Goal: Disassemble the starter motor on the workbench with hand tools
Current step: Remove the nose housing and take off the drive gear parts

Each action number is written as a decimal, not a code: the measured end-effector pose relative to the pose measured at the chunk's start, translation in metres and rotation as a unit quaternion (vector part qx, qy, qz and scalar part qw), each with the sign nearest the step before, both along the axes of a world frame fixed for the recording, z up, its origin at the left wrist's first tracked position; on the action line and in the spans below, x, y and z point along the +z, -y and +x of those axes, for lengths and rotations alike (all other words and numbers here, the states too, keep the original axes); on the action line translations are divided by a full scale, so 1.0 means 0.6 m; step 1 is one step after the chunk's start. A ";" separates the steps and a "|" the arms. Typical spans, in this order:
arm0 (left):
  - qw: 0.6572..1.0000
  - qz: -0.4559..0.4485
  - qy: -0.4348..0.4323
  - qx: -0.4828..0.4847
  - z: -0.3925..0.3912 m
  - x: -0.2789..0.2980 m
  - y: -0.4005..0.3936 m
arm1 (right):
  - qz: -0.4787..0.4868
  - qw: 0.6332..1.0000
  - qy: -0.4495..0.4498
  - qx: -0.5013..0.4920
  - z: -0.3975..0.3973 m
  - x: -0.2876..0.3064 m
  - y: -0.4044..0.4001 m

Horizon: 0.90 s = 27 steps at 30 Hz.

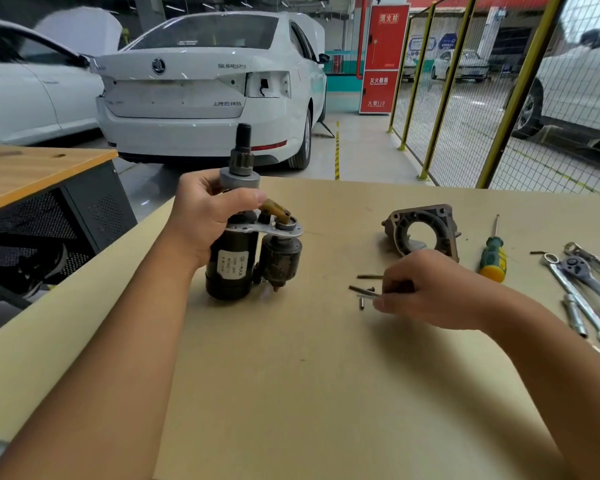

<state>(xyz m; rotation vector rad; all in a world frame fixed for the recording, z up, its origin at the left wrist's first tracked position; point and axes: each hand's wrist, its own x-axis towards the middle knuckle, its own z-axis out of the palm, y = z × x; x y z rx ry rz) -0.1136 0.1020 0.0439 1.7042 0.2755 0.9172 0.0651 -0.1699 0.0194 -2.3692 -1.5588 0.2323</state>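
While left hand (201, 216) grips the upright black cylindrical starter motor (243, 251) on the tan tabletop (291, 375), right hand (426, 289) pinches a thin metal pin (368, 295) just right of it.

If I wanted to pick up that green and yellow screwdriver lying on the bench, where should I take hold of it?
Probably by the thick green and yellow handle of the screwdriver, from above: it lies flat with its thin shaft pointing away, and bare workbench on both sides leaves room for fingers.

A white car (208, 88) stands far behind the desk, with a second white car (21, 95) to its left. A red cabinet (381, 57) and a yellow mesh fence (444, 84) stand far right.
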 end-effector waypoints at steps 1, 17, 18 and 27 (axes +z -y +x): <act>1.000 0.012 -0.019 -0.016 -0.001 0.003 0.002 | -0.021 1.000 0.008 0.000 0.002 -0.002 -0.001; 0.957 0.193 -0.194 -0.095 0.031 0.024 0.097 | 0.427 0.856 -0.290 -0.018 -0.024 0.028 0.001; 0.956 0.195 -0.194 -0.098 0.028 0.025 0.096 | 0.438 0.836 -0.332 -0.002 -0.030 0.033 -0.001; 0.951 0.194 -0.194 -0.144 0.017 0.031 0.090 | 0.378 0.876 -0.292 0.065 -0.061 0.039 -0.072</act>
